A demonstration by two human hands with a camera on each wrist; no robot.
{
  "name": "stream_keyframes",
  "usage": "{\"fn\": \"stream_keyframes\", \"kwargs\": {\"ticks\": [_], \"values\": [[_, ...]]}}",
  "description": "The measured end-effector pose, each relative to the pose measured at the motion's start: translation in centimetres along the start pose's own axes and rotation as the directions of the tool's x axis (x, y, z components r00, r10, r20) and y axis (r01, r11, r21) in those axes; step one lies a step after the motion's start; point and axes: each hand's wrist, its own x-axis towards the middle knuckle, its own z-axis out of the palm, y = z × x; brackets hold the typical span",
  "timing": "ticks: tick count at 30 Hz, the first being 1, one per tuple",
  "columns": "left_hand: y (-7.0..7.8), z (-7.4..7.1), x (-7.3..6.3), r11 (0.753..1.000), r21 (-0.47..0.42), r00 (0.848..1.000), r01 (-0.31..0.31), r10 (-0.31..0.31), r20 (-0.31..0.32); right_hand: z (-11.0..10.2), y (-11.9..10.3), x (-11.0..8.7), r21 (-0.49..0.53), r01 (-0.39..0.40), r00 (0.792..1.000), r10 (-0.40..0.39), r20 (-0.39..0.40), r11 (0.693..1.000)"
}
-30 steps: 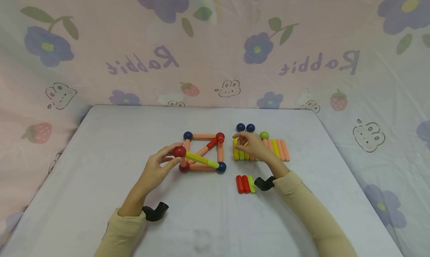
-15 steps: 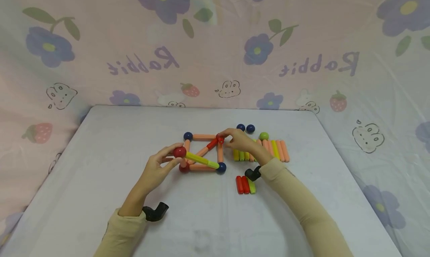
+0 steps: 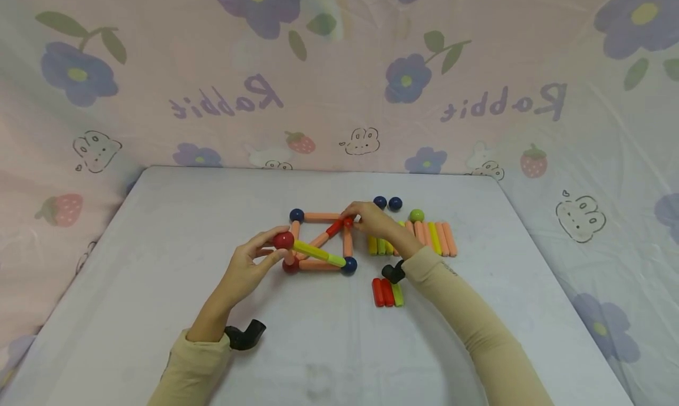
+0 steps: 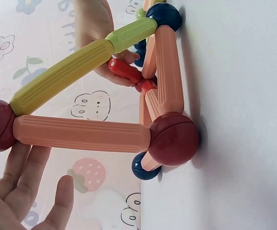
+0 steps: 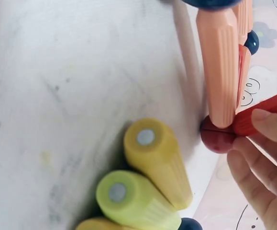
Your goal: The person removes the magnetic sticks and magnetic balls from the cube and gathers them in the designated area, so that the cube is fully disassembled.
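Note:
My left hand (image 3: pixel 246 270) pinches a raised red ball (image 3: pixel 283 240). A yellow stick (image 4: pixel 61 76) joined to a light green one (image 4: pixel 132 34) slopes from that ball down to a blue ball (image 3: pixel 349 266). An orange stick (image 4: pixel 81 133) links it to the lower red ball (image 4: pixel 174 139). These belong to a square frame of orange magnetic sticks lying on the table, crossed by an orange-and-red diagonal. At the frame's far right corner, my right hand (image 3: pixel 373 220) pinches a short red stick (image 5: pixel 265 112) set against the corner's red ball (image 5: pixel 218 139).
Right of the frame lies a row of yellow, green and orange sticks (image 3: pixel 435 238), partly behind the right forearm. Two blue balls (image 3: pixel 395 204) and a green ball (image 3: pixel 417 215) sit behind it. Nearer are two short red sticks (image 3: pixel 383 292) and a short green one (image 3: pixel 398 295).
My right hand has moved left from over the stick row to the frame's far right corner and taken hold of the short red stick there. The left hand stays put on the raised ball.

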Motion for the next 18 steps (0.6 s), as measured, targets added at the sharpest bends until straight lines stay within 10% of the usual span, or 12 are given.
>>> {"fn": "stream_keyframes", "kwargs": {"ticks": [18], "values": [[0.16, 0.10, 0.05, 1.000, 0.007, 1.000, 0.002, -0.002, -0.004, 0.39, -0.76, -0.14, -0.020, -0.057, 0.997, 0.056, -0.053, 0.998]]}}
